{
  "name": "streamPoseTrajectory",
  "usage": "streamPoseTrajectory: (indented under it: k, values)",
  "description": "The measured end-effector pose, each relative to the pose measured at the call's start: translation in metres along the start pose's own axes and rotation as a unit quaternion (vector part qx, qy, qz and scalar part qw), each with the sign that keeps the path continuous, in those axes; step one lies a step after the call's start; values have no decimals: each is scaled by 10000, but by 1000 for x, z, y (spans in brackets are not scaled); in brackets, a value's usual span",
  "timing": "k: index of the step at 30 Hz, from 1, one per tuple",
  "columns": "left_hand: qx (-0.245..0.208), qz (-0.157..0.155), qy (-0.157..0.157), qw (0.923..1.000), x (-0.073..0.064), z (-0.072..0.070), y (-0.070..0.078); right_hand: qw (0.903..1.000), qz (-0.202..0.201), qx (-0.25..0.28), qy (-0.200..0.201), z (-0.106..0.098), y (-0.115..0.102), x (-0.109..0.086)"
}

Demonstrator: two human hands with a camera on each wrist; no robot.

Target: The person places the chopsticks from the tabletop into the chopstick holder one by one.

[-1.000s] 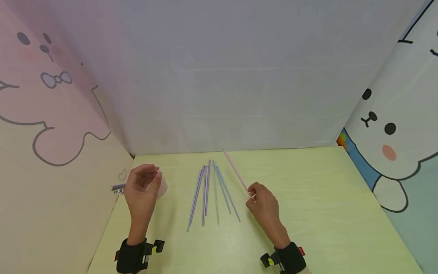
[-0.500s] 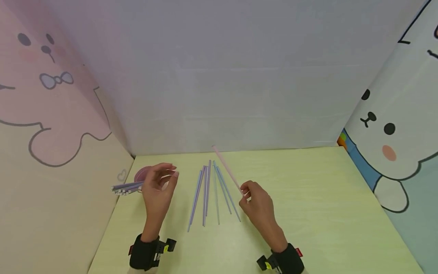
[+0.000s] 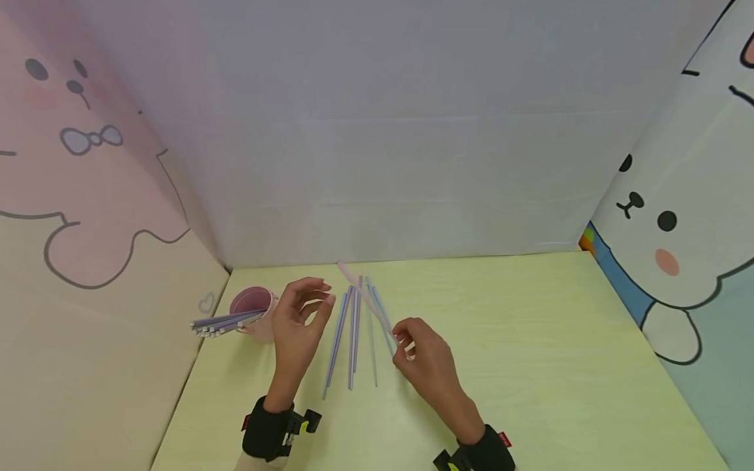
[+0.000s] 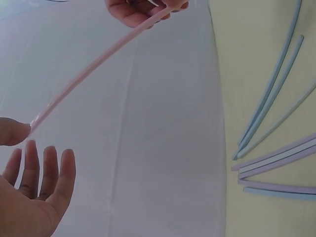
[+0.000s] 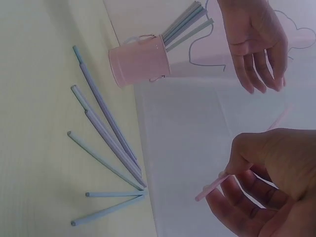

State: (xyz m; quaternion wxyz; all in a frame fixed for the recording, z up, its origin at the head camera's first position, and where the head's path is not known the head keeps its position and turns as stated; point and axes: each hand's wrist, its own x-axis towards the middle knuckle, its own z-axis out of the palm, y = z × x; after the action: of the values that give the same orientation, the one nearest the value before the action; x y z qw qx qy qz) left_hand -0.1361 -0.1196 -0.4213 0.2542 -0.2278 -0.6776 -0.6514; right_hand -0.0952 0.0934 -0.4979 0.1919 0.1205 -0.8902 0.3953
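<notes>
Between the thumb and fingers of my right hand (image 3: 424, 356) I pinch a pink straw (image 4: 98, 59) near its lower end. It slants up and to the left, above the table. Close to its far end is my left hand (image 3: 300, 327), palm turned toward it, fingers loosely bent and holding nothing. In the left wrist view the tip appears beside the left thumb; whether they touch I cannot tell. Under the held straw several others lie in a loose fan: purple straws (image 5: 109, 139), a pale green straw (image 5: 103, 159) and blue straws (image 5: 106, 211).
Left of my left hand stands a pink bucket (image 3: 265, 326) with a bundle of straws (image 3: 224, 322) leaning out over its rim. A pale sheet (image 3: 389, 163) rises along the back edge of the yellow table (image 3: 559, 366). Printed panels stand at both sides.
My left hand has moved right, away from the bucket, uncovering it. My right hand has shifted left with the pink straw, whose far end now crosses above the straws on the table.
</notes>
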Motion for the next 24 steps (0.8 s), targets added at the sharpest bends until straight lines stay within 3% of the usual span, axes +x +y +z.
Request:
streamPoseTrajectory:
  k: [11,19,24]
  values:
    - [-407,-67,-197,9990,2,12,4,9969,-461,599,-204,2,-7,3]
    - [-1107,112,-284,9934,2,12,-9,9969,-604,485,-112,3,-8,7]
    - [-1272,102,-219,9916,2,11,-11,9961,-753,453,-29,4,-8,8]
